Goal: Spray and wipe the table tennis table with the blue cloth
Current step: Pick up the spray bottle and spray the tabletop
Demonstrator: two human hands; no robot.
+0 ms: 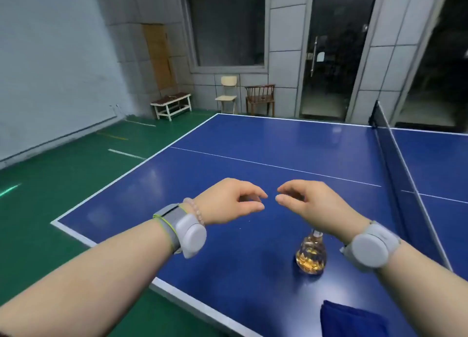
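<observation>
The blue table tennis table [266, 146] fills the middle of the head view. A clear spray bottle [311, 257] with amber liquid stands on it near the front edge; my right wrist hides its top. The folded blue cloth [354, 320] lies on the table at the bottom right, partly cut off by the frame. My left hand [228, 202] and my right hand [311, 202] hover side by side above the table, fingertips facing each other. Their fingers are loosely curled and hold nothing. Both hands are apart from the bottle and the cloth.
The net [395, 164] crosses the table at the right. Green floor [50, 197] lies to the left. A white bench [172, 105], a pale chair [228, 93] and a wooden chair [260, 98] stand by the far wall, next to a glass door [334, 53].
</observation>
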